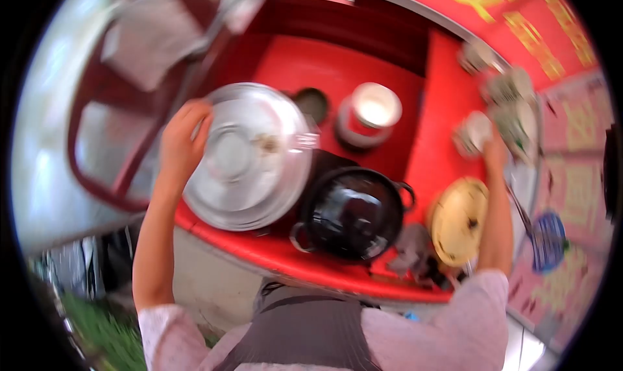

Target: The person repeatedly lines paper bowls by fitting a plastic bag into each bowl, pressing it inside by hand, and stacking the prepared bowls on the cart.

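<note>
My left hand (185,136) is at the left rim of a large round aluminium pot with a lid (279,183). Its thumb stands apart from the fingers, and no object shows in it; blur hides whether it touches the rim. On the right, my right hand (495,154) has its fingers at a small white cup (473,133) and seems to grip it. Several pale containers (509,85) stand just beyond that cup. Below my right forearm lies a round yellow lid or tray (457,218).
A black lidded pot (355,212) sits at the red counter's (292,262) front edge. Behind it are a white-topped tub (376,105) and a small dark round container (311,105). A dark red chair (81,154) stands left; a blue strainer-like object (548,241) is far right.
</note>
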`<state>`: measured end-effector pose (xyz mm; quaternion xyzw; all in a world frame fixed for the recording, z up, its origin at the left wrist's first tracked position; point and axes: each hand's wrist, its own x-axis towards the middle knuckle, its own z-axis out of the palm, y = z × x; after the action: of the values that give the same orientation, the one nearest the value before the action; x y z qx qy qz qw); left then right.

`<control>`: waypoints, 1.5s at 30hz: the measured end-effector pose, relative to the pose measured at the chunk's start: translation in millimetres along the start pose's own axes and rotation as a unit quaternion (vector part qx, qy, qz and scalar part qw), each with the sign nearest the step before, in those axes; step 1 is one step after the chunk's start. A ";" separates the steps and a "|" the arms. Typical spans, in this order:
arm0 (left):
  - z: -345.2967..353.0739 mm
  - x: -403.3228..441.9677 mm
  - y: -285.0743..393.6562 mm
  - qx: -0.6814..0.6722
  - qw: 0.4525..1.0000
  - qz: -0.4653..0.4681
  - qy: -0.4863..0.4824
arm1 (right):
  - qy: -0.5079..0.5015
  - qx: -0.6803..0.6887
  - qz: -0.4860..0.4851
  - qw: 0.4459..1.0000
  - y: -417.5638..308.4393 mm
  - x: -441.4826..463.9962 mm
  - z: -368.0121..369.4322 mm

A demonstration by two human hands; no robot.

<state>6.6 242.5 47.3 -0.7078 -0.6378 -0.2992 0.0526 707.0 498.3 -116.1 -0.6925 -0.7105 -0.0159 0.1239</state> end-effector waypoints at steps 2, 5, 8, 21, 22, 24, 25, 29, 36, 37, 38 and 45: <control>-19.0 34.9 -39.6 0.123 0.988 0.080 0.049 | -0.076 0.054 0.032 0.995 2.2 0.5 -11.4; -53.6 76.0 -88.5 0.253 0.960 0.111 0.055 | 0.022 -0.270 0.024 0.962 -83.1 -9.4 -70.4; -70.7 89.8 -107.8 0.395 0.908 0.139 0.016 | 0.167 -0.085 -0.181 0.965 -105.9 0.9 -65.8; -78.0 95.3 -144.0 0.452 0.886 0.096 -0.026 | -0.259 0.153 0.092 0.949 -286.8 -17.3 13.5; -78.7 92.6 -140.7 0.433 0.897 0.076 -0.037 | -0.259 0.154 0.091 0.949 -286.2 -20.1 25.0; -73.5 76.1 -127.9 0.404 0.901 0.146 -0.056 | -0.160 0.172 0.060 0.970 -287.2 -27.6 43.1; -69.4 65.3 -114.8 0.371 0.900 0.215 -0.075 | -0.162 0.174 0.059 0.970 -291.1 -28.9 41.1; -32.8 -19.3 -35.0 0.184 0.942 0.237 -0.151 | -0.192 0.185 0.135 0.954 -306.0 -33.2 32.1; -6.3 -168.1 114.0 -0.156 0.978 -0.025 -0.135 | -0.132 0.172 0.145 0.965 -308.9 -32.7 39.9; -7.2 -182.4 125.8 -0.156 0.978 -0.028 -0.135 | -0.136 0.186 0.140 0.963 -311.8 -34.9 30.0; -8.3 -195.3 135.9 -0.221 0.961 -0.108 -0.130 | -0.137 0.185 0.139 0.963 -313.2 -33.4 18.0; -31.4 -208.9 138.8 -0.594 0.698 -0.400 -0.007 | -0.071 0.354 0.002 0.932 -363.7 -86.5 -58.2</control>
<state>123.6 21.0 13.1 -0.2720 -0.5507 -0.6037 -0.5081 357.5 387.5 -22.6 -0.6045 -0.6756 0.2864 0.3101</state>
